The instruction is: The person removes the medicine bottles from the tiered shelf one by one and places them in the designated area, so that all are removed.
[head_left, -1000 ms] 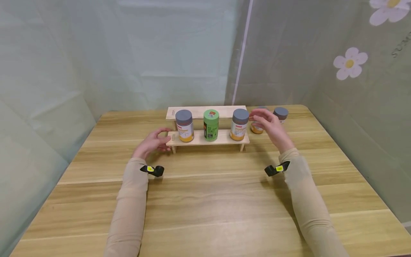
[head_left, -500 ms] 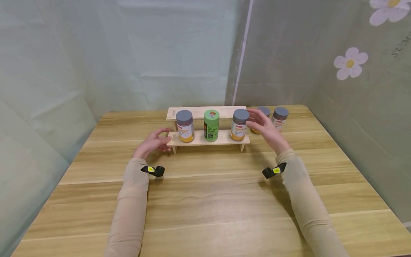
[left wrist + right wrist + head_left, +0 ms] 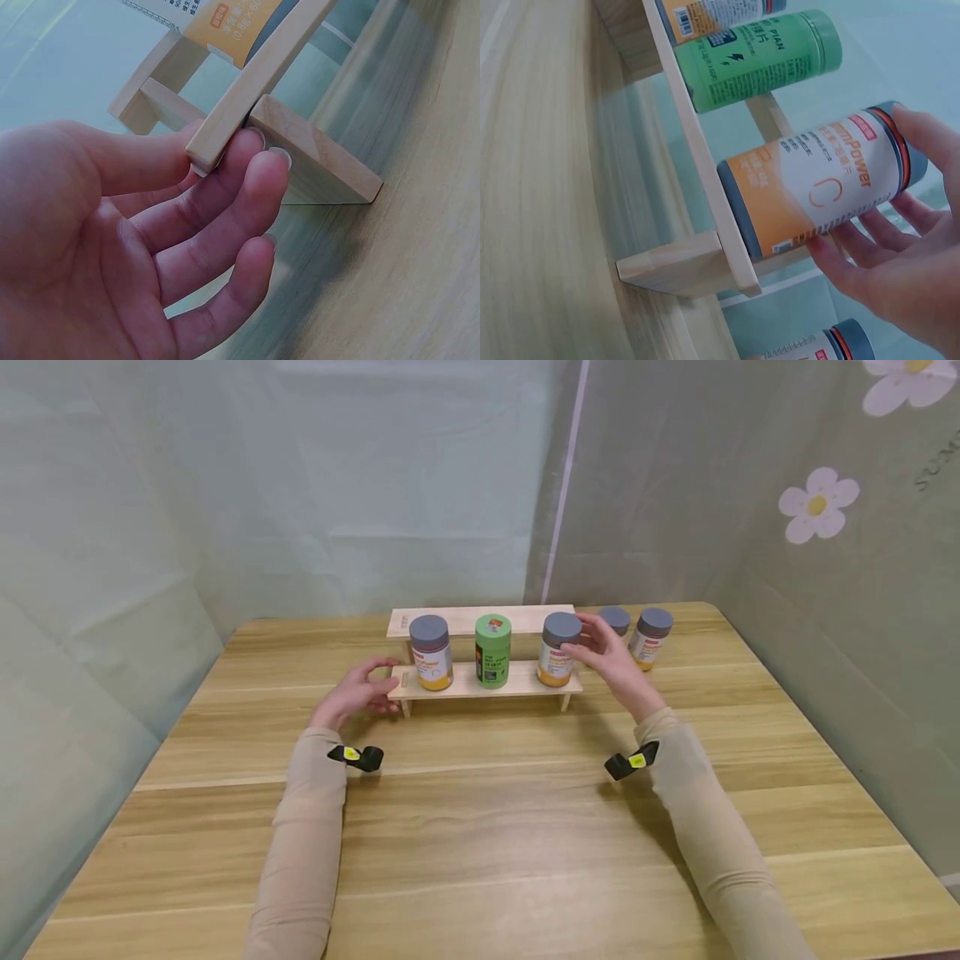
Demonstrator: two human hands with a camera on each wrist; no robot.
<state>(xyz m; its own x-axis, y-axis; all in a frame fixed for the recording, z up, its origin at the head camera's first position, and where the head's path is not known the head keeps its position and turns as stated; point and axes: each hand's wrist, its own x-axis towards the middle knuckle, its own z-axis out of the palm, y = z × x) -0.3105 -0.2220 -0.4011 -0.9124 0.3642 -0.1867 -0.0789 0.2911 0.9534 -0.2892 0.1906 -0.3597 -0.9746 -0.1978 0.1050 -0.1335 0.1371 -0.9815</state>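
Observation:
My left hand (image 3: 357,693) pinches the left end of a two-step wooden rack (image 3: 487,692); in the left wrist view the thumb lies over the board (image 3: 225,124) and the fingertips curl beneath it. On the rack's lower step stand two supplement jars with grey lids and orange-and-white labels, plus a green jar (image 3: 492,652) between them. My right hand (image 3: 611,664) holds the right-hand jar (image 3: 557,652) from its right side. The right wrist view shows the thumb at that jar's lid (image 3: 911,142) and the fingers along its body. The left jar (image 3: 431,653) stands near my left hand.
Two more grey-lidded jars stand on the table right of the rack, one (image 3: 651,639) in plain sight and another (image 3: 615,620) partly hidden behind my right hand. The rack's bare upper step (image 3: 480,620) lies behind the jars. A pale curtain (image 3: 420,485) hangs beyond the wooden table (image 3: 480,827).
My right hand has moved left from beside the right-hand jar and now holds it. My left hand has kept its grip on the rack.

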